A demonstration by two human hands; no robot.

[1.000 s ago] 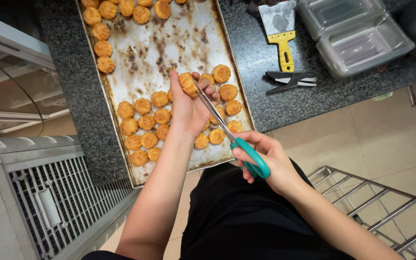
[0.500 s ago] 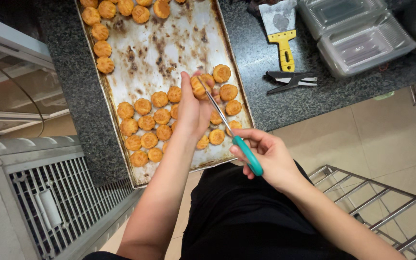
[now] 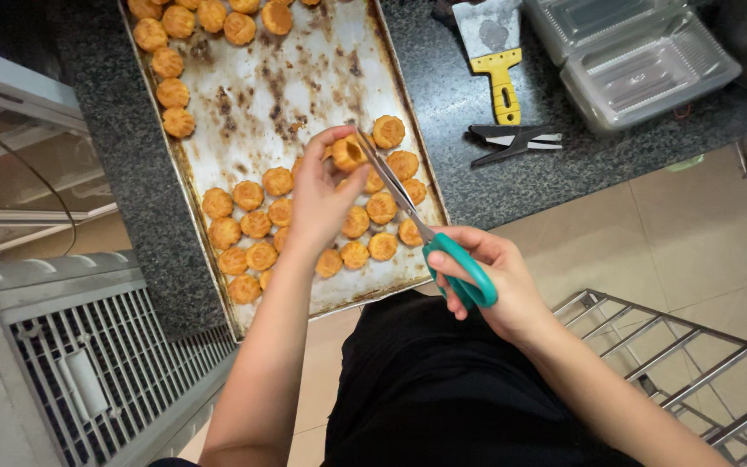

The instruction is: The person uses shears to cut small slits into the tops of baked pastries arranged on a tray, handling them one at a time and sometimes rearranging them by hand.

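My left hand [image 3: 320,197] holds one small golden-brown pastry [image 3: 346,154] in its fingertips, lifted over the stained metal baking tray [image 3: 304,78]. My right hand [image 3: 486,277] grips green-handled scissors [image 3: 430,235], and the blades reach up to the held pastry. Several more round fluted pastries [image 3: 257,225] lie in rows on the near end of the tray, and others [image 3: 170,65] sit along its far left edge.
The tray rests on a dark speckled counter [image 3: 477,164]. To its right lie a yellow-handled scraper [image 3: 499,60], a black clip [image 3: 512,140] and clear plastic containers [image 3: 641,56]. A metal grille [image 3: 88,372] is at lower left, a wire rack [image 3: 702,363] at lower right.
My left hand has turned the pastry and raised it a little toward the tray's right side. The scissors followed, and their blades now touch the pastry.
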